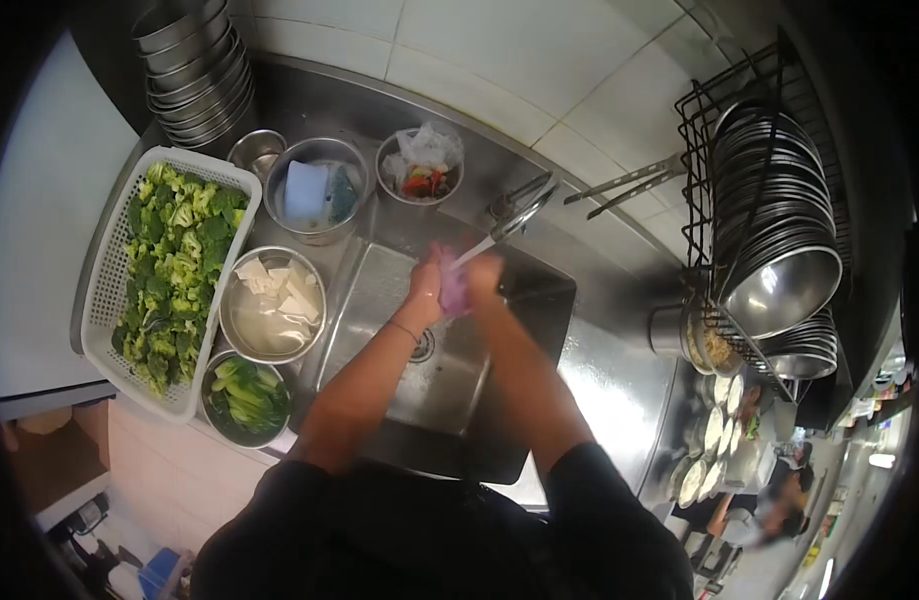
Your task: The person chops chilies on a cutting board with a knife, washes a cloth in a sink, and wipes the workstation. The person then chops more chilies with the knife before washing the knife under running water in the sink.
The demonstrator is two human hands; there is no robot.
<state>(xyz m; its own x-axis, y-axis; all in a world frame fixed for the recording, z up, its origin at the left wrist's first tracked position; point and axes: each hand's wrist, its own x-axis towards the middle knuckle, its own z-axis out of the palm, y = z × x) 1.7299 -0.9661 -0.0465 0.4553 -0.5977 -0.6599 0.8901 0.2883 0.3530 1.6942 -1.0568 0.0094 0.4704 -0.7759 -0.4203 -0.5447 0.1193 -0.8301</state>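
Black sleeves point(294, 505) lie nearest; by the far edge of the sink point(379, 300), my left hand point(425, 284) curls its fingers round a pink cloth-like thing point(453, 290); my right hand point(487, 274) blurs beside it, fingers unreadable; the tap point(527, 212) runs, so rinsing looks under way, unfinished.

Left arm: reaches forward, angled inward, bare below the elbow.
Left hand point(428, 282): close to the other, fingers bent inward, grip closed.
Right arm: extends forward, also slanting inward.
Right hand point(487, 274): blurred, beside the left; finger pose unclear.
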